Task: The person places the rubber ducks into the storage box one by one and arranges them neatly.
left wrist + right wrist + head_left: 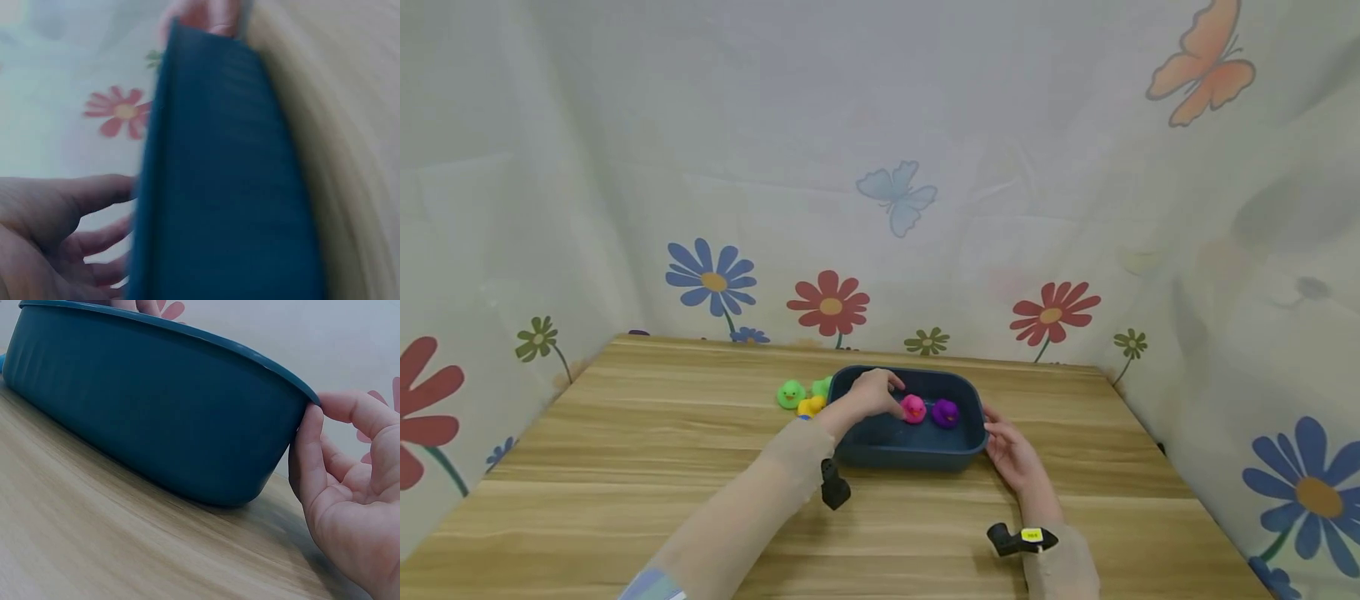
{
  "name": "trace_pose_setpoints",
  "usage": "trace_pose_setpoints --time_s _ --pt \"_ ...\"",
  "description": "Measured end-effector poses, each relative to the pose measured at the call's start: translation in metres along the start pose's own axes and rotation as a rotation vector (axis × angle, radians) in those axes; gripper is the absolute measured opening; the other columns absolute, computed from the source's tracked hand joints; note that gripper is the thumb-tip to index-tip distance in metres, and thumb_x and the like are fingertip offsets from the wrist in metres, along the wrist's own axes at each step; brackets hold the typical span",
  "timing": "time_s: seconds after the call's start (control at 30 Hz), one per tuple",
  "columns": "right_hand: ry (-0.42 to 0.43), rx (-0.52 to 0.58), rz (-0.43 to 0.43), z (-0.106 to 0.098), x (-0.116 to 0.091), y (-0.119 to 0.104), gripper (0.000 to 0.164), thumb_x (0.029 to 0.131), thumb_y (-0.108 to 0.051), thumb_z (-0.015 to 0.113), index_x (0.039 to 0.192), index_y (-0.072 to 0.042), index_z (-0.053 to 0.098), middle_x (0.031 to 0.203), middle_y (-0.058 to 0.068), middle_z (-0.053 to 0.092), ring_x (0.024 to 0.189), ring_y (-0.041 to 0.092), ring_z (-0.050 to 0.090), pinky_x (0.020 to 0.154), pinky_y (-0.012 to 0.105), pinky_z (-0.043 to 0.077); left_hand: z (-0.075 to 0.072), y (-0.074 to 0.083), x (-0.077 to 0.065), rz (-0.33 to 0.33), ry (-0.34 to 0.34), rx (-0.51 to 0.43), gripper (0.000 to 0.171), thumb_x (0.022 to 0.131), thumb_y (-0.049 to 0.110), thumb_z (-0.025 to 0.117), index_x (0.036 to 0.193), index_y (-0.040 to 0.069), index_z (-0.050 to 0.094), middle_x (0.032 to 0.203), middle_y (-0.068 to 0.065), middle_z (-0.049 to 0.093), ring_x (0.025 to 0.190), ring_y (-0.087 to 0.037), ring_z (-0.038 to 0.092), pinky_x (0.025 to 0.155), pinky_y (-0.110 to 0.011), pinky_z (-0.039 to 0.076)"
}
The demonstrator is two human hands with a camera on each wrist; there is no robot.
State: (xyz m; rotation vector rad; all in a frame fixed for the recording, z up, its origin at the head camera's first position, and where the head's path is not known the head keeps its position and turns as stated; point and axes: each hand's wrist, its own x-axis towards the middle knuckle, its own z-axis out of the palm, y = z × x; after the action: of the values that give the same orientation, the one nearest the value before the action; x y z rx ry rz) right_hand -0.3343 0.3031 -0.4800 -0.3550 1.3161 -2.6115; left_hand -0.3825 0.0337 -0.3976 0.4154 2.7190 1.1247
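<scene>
A dark blue plastic basin (895, 457) stands on the wooden table, with a pink rubber duck (913, 409) and a purple rubber duck (946, 413) inside it. My left hand (872, 395) reaches over the left part of the basin, thumb and fingers spread apart, fingertips close beside the pink duck. In the left wrist view the basin wall hides the fingertips of that hand (69, 237). At the right end, my right hand (1013, 454) holds the basin; in the right wrist view its thumb and forefinger (353, 409) meet at the rim.
Left of the basin sit a green duck (791, 394), a yellow duck (812, 407) and another green duck (822, 387) partly hidden by the basin. A bit of blue (805, 417) shows under the yellow one. A flowered curtain (760, 192) hangs behind the table (685, 417).
</scene>
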Motion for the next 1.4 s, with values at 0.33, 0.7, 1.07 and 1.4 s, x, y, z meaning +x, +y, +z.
trace_pose_setpoints --time_s 0.33,0.7,1.07,1.4 --pt "0.041 -0.029 0.014 0.001 -0.002 -0.002 0.043 0.099 0.009 0.024 0.114 -0.012 0.058 0.106 -0.002 0.062 0.088 0.007 0.064 0.08 0.016 0.053 -0.052 -0.034 -0.017 0.158 -0.026 -0.199 0.047 0.086 0.012 0.074 0.128 -0.001 0.06 0.129 -0.021 0.061 0.123 -0.037 0.054 0.1 -0.045 0.049" --pt "0.017 -0.043 0.022 -0.005 -0.003 -0.002 0.044 0.1 0.008 0.024 0.115 -0.014 0.058 0.103 -0.003 0.063 0.089 0.005 0.063 0.08 0.014 0.053 -0.068 -0.093 -0.029 0.11 0.11 -0.375 0.047 0.089 0.007 0.07 0.132 -0.004 0.056 0.136 -0.026 0.054 0.127 -0.045 0.046 0.104 -0.051 0.044" --pt "-0.004 -0.019 0.026 -0.003 -0.001 0.0 0.043 0.1 0.008 0.024 0.116 -0.013 0.058 0.104 -0.002 0.063 0.089 0.006 0.063 0.081 0.015 0.053 -0.082 -0.133 -0.034 0.068 0.199 -0.41 0.051 0.087 0.012 0.071 0.133 -0.002 0.055 0.138 -0.025 0.052 0.128 -0.042 0.044 0.1 -0.05 0.046" --pt "-0.031 -0.006 0.014 -0.003 -0.001 0.001 0.043 0.1 0.009 0.022 0.117 -0.011 0.057 0.105 -0.002 0.063 0.091 0.006 0.064 0.082 0.015 0.053 -0.091 -0.16 -0.036 -0.015 0.19 -0.384 0.057 0.088 0.01 0.07 0.138 -0.003 0.049 0.146 -0.026 0.044 0.138 -0.044 0.034 0.115 -0.055 0.029"
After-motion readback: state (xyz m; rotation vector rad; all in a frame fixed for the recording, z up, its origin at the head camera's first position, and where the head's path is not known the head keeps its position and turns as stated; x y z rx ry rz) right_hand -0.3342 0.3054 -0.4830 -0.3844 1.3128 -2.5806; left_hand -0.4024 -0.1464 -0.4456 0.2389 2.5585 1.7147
